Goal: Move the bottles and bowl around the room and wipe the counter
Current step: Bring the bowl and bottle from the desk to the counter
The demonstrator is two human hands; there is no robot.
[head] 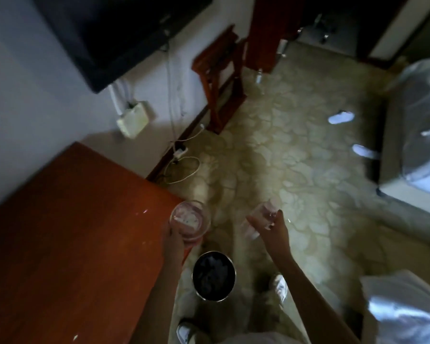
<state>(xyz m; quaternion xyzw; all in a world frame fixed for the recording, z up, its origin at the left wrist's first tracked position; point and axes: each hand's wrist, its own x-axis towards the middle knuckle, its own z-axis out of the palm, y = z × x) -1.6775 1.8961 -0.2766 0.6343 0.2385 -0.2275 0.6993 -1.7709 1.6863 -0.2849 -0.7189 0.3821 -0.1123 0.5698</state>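
Note:
A clear glass bowl (pixel 190 219) with something pale inside is held by my left hand (pixel 173 240), just past the corner of the reddish-brown wooden counter (pixel 67 239). My right hand (pixel 274 225) grips a clear plastic bottle (pixel 261 218) over the floor, tilted with its cap end up and to the right. Another small bottle (pixel 258 76) stands on the floor far ahead, beside a wooden post. The picture is blurred and dim.
A round metal bin (pixel 213 276) with a dark liner stands on the floor by the counter's edge, near my shoes. Cables and a power strip (pixel 180 155) lie along the wall. A folding wooden rack (pixel 220 78) leans ahead. Beds (pixel 417 135) fill the right side; slippers (pixel 340 117) lie beside one.

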